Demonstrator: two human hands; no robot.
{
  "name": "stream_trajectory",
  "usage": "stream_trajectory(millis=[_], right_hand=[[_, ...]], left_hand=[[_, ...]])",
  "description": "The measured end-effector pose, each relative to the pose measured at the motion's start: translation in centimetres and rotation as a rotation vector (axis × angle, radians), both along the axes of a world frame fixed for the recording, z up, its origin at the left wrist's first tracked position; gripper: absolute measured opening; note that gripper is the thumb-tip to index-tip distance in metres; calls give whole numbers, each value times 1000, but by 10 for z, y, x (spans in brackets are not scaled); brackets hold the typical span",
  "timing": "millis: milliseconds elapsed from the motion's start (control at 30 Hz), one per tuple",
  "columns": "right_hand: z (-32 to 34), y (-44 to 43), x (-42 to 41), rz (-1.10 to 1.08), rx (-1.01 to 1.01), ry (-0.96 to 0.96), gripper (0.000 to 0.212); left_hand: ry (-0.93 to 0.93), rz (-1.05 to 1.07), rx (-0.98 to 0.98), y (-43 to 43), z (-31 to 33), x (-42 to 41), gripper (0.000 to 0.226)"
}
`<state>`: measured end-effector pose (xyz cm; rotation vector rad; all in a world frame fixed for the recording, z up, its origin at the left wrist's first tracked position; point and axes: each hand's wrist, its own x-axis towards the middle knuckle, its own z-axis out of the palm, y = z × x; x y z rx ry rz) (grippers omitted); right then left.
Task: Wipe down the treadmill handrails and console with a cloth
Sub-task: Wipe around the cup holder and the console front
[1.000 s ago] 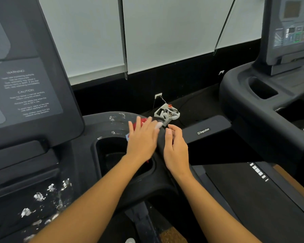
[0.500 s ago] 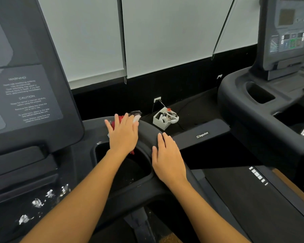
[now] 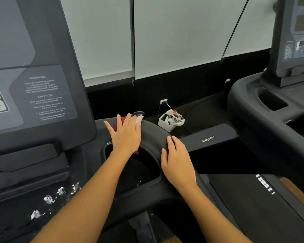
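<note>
The left hand, grip flat and fingers spread, presses the red cloth onto the console rim. At its four o'clock, the right hand rests there, grip flat and holding nothing.

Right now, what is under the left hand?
A red cloth, pressed flat on the console rim by the left hand. Only red edges show past the fingers and below the palm; the rest is covered.
</note>
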<state>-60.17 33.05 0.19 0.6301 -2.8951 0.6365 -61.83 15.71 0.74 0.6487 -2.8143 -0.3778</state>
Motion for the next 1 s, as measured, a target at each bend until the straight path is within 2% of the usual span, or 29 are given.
stream_trajectory(millis=[100, 233, 300, 367, 500, 600, 733, 800, 867, 1000], right_hand=[[0, 0, 0, 0, -7, -18, 51], [1, -2, -2, -1, -46, -47, 51], [4, -1, -2, -8, -122, -93, 49], [10, 0, -2, -15, -269, -176, 45], [30, -5, 4, 7, -610, -318, 40], [44, -22, 12, 108, -927, -613, 37], [54, -27, 6, 117, -1085, -905, 51], [58, -24, 0, 164, -1107, -1063, 48], [63, -21, -3, 215, -1060, -1160, 41], [67, -20, -7, 221, -986, -1172, 38]], left_hand=[[-18, 3, -33, 15, 0, 3, 47], [-10, -191, -87, 32, 3, 10, 46], [-21, -297, -55, 33, 4, 15, 44], [40, -361, 155, 31, 8, 21, 43], [308, -251, 830, 38, 32, 40, 34], [402, -166, 1215, 49, 47, 51, 27], [414, -26, 1577, 38, 57, 62, 37], [395, -32, 1727, 26, 62, 67, 45], [372, -25, 1769, 13, 65, 72, 50], [231, -18, 1792, -11, 63, 86, 66]])
